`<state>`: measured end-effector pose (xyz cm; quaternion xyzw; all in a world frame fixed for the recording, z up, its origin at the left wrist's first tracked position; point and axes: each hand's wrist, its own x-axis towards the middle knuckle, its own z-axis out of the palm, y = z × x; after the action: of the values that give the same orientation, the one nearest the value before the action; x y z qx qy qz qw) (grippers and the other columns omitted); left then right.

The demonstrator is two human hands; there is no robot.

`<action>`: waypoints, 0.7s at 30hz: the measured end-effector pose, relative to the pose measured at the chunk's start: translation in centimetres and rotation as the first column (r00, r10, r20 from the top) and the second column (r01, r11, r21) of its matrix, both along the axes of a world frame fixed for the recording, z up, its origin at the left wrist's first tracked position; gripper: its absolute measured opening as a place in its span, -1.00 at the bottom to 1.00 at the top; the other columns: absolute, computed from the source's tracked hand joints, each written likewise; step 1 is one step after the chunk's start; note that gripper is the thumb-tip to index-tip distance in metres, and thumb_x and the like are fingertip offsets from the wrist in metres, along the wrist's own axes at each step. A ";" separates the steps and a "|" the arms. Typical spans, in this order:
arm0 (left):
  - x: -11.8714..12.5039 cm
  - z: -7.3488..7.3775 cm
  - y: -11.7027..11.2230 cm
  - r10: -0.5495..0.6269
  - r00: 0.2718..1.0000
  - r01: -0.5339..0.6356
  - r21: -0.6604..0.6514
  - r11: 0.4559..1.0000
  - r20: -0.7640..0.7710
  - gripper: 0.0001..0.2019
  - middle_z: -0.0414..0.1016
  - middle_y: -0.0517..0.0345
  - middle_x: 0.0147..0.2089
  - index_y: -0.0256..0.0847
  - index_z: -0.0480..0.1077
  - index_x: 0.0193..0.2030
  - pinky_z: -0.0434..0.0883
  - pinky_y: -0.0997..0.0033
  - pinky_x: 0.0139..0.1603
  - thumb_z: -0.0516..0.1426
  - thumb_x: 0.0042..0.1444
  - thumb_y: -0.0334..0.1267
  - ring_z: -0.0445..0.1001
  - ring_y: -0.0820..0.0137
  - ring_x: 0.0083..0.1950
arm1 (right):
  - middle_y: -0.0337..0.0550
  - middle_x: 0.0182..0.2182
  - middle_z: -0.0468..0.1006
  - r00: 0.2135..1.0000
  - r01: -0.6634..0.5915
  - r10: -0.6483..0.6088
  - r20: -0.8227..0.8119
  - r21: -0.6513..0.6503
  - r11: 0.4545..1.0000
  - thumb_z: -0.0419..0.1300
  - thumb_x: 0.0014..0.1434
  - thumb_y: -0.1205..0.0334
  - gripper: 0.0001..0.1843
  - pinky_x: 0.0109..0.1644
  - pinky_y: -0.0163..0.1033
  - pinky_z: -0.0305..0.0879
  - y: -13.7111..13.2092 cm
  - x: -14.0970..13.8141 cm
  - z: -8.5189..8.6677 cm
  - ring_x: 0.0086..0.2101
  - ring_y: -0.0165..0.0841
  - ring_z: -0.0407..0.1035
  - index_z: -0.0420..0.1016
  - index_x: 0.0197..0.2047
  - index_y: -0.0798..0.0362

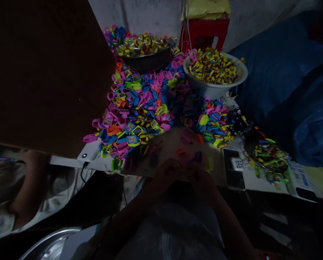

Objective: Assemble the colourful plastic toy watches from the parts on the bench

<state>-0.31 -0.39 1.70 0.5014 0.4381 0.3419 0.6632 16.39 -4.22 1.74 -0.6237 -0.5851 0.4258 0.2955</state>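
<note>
A dark, shiny metal bowl (147, 64) at the back of the bench (166, 144) is heaped above its rim with small yellow and red pieces (143, 45), some under glossy clear film. To its right stands a round white plastic basin (210, 90) with a broad lip, piled with similar short, blocky yellow and red bits (212, 66). Near the right end lies a low heap of small multicoloured pieces (272, 159) with a crinkly, glossy look; what holds it is too dim to tell. At the lower left, part of a round, polished silver metal basin (51, 245) shows below bench level.

Around the bowl and down to the front edge spreads a thick heap of smooth, watch-shaped plastic pieces (120, 115) with looped bands, in pink, blue, yellow, green and orange; some have printed square faces. A few loose ones, pink and orange, lie on the bench just beyond the hands.

The left hand (166, 171) and right hand (200, 177) are close together at the front edge, fingers bent inward; the shadow is too deep to tell what, if anything, they hold. Wrinkled blue plastic sheeting (272, 72) rises on the right, and a flat brown panel (42, 72) fills the left.
</note>
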 end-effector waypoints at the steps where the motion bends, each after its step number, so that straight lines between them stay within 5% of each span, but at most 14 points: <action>1: 0.1 0.0 0.0 0.019 1.000 -0.019 -0.005 1.000 -0.003 -0.78 0.53 0.13 -0.24 -0.22 0.42 -0.25 0.40 0.50 -0.28 0.23 0.00 -0.16 0.49 0.38 -0.26 | -0.20 -0.39 0.55 1.000 -0.016 0.016 0.014 0.007 1.000 0.07 0.22 0.05 -0.74 -0.38 -0.33 0.21 0.0 0.1 0.1 -0.39 -0.35 0.39 0.46 -0.19 0.01; 6: 0.4 0.0 0.2 0.063 0.995 -0.068 -0.069 0.995 -0.073 -0.79 0.51 0.16 -0.31 -0.22 0.41 -0.29 0.40 0.49 -0.30 0.19 -0.02 -0.14 0.47 0.38 -0.27 | -0.15 -0.39 0.56 0.995 -0.040 0.037 0.094 0.036 0.999 0.05 0.21 0.12 -0.76 -0.38 -0.31 0.21 -0.1 0.0 0.3 -0.39 -0.32 0.40 0.48 -0.21 0.04; 9: 0.3 -0.3 0.2 0.022 0.997 -0.025 -0.041 0.999 -0.081 -0.71 0.52 0.11 -0.16 -0.21 0.42 -0.14 0.40 0.48 -0.22 0.17 0.03 -0.12 0.47 0.37 -0.17 | -0.17 -0.47 0.51 0.990 0.017 -0.027 0.141 0.074 0.997 0.06 0.18 0.07 -0.73 -0.43 -0.31 0.18 0.7 0.9 0.1 -0.46 -0.34 0.36 0.49 -0.25 0.05; 15: -0.2 -2.2 -0.2 -0.130 0.985 0.115 -0.132 0.985 -0.114 -0.59 0.46 0.04 0.05 -0.16 0.35 0.11 0.39 0.39 -0.14 0.12 0.14 -0.08 0.46 0.33 -0.09 | -0.16 -0.41 0.53 0.912 0.260 -0.297 0.282 0.163 0.952 0.07 0.18 -0.01 -0.46 -0.39 -0.26 0.24 4.3 4.1 -0.6 -0.42 -0.29 0.40 0.32 0.18 0.03; 18: -0.5 -2.4 -0.3 -0.097 0.993 0.089 -0.112 0.990 -0.064 -0.49 0.45 0.03 0.05 -0.16 0.31 0.12 0.37 0.37 -0.06 0.25 -0.01 -0.23 0.43 0.29 0.01 | -0.13 -0.36 0.54 0.919 0.260 -0.298 0.259 0.172 0.950 0.06 0.21 0.00 -0.44 -0.37 -0.26 0.28 4.1 3.9 -0.4 -0.40 -0.29 0.43 0.24 0.22 0.05; 21: -0.8 -1.7 0.1 0.048 0.999 -0.047 -0.128 0.991 0.007 -0.41 0.46 0.04 -0.07 -0.23 0.32 0.00 0.37 0.41 -0.14 0.36 -0.24 -0.34 0.45 0.32 -0.09 | -0.08 -0.24 0.56 0.954 0.213 -0.243 0.173 0.178 0.961 0.00 0.26 0.01 -0.62 -0.33 -0.27 0.34 2.1 2.1 -0.2 -0.31 -0.28 0.47 0.39 0.02 0.02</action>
<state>-1.06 -0.27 -0.03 0.4454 0.4674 0.3313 0.6880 18.48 -2.13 1.55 -0.7004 -0.5667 0.2785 0.3328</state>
